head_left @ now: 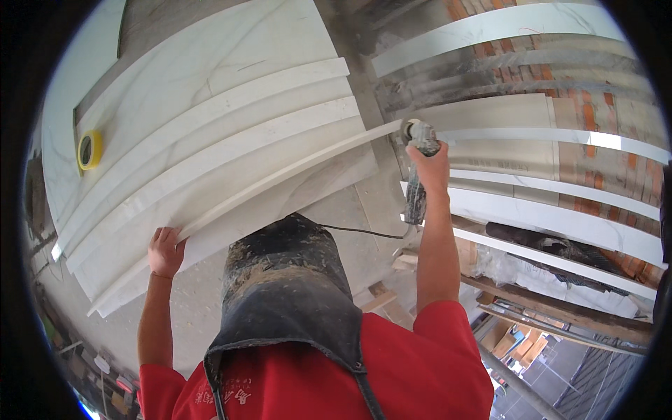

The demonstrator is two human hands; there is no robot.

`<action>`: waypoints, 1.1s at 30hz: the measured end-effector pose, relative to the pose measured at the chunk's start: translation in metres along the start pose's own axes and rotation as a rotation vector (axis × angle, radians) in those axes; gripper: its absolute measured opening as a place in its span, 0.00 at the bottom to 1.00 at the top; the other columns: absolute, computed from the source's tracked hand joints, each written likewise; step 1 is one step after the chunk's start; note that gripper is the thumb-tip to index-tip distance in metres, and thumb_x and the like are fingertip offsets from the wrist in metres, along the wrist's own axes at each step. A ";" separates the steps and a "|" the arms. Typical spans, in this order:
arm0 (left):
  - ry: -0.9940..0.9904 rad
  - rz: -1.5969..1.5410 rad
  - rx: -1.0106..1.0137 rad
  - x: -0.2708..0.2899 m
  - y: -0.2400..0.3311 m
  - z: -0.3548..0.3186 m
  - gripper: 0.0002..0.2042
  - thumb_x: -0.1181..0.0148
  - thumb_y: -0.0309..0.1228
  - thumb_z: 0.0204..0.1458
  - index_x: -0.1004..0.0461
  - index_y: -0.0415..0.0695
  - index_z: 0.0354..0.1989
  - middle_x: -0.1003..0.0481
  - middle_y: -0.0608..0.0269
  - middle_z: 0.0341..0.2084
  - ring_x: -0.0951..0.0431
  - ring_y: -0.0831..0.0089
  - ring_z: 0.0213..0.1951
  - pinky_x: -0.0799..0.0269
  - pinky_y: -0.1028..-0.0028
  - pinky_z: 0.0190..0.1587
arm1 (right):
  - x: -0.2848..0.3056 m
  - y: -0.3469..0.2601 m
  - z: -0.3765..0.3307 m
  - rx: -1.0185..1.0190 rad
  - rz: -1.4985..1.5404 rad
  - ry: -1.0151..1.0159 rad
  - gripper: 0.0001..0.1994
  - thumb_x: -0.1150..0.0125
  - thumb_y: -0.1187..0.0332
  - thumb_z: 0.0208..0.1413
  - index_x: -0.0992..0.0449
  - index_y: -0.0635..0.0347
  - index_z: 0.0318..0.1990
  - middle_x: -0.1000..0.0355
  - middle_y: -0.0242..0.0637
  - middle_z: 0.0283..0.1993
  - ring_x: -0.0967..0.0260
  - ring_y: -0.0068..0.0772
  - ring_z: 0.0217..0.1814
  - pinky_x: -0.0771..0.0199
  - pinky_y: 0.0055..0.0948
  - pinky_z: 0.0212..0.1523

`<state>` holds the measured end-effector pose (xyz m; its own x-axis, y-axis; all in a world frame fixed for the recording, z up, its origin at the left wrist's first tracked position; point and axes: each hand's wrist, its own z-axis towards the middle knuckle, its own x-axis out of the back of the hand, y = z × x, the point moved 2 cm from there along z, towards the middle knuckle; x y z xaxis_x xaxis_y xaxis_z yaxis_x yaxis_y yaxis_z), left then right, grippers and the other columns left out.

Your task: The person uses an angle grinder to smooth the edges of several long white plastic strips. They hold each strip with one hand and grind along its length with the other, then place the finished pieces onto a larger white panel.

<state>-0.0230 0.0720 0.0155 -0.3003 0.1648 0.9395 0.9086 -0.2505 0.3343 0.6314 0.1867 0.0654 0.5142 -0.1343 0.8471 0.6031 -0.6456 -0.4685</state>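
Strip [280, 177] is resting across slab [336, 171], right end reaching past slab's edge. Grinder [415, 192] is sitting at that end. Right hand [429, 164] is gripping grinder's body; left hand [165, 252] is gripping strip toward its far left end, fingers partly hidden. Disc [407, 131] is meeting or nearly meeting strip; exact contact not showing. For clean pass, left should be bracing firmly, right pressing lightly at constant angle, since overhanging end is probably risking chatter and chipping.
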 end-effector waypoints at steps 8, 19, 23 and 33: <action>-0.082 0.020 0.044 0.008 0.002 0.007 0.12 0.29 0.34 0.50 0.19 0.46 0.41 0.22 0.59 0.37 0.22 0.56 0.44 0.23 0.57 0.45 | -0.015 0.050 -0.017 -0.112 0.515 0.172 0.43 0.21 0.53 0.43 0.33 0.66 0.64 0.28 0.50 0.60 0.28 0.45 0.58 0.29 0.41 0.59; -0.211 -0.033 0.048 0.016 -0.008 0.028 0.14 0.32 0.40 0.53 0.26 0.42 0.32 0.24 0.55 0.35 0.23 0.51 0.43 0.24 0.54 0.45 | -0.135 -0.118 -0.268 0.620 -0.053 -0.514 0.43 0.22 0.52 0.43 0.35 0.56 0.66 0.23 0.54 0.54 0.21 0.56 0.50 0.21 0.47 0.50; -0.207 -0.086 0.047 0.015 -0.006 0.027 0.14 0.32 0.40 0.53 0.26 0.42 0.32 0.24 0.55 0.34 0.23 0.51 0.43 0.24 0.54 0.45 | -0.149 -0.141 -0.290 0.741 -0.066 -0.540 0.42 0.23 0.52 0.45 0.37 0.57 0.66 0.22 0.56 0.51 0.22 0.60 0.48 0.20 0.51 0.47; -0.245 -0.101 0.081 0.018 -0.009 0.030 0.15 0.32 0.39 0.53 0.27 0.41 0.29 0.25 0.52 0.33 0.23 0.48 0.42 0.26 0.52 0.44 | -0.092 -0.106 -0.195 0.353 -0.161 -0.344 0.43 0.24 0.51 0.45 0.39 0.59 0.65 0.21 0.57 0.48 0.23 0.63 0.51 0.23 0.51 0.50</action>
<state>-0.0280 0.1061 0.0277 -0.3197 0.4137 0.8524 0.9009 -0.1459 0.4087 0.4009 0.1211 0.0858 0.5331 0.2387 0.8117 0.8294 -0.3371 -0.4456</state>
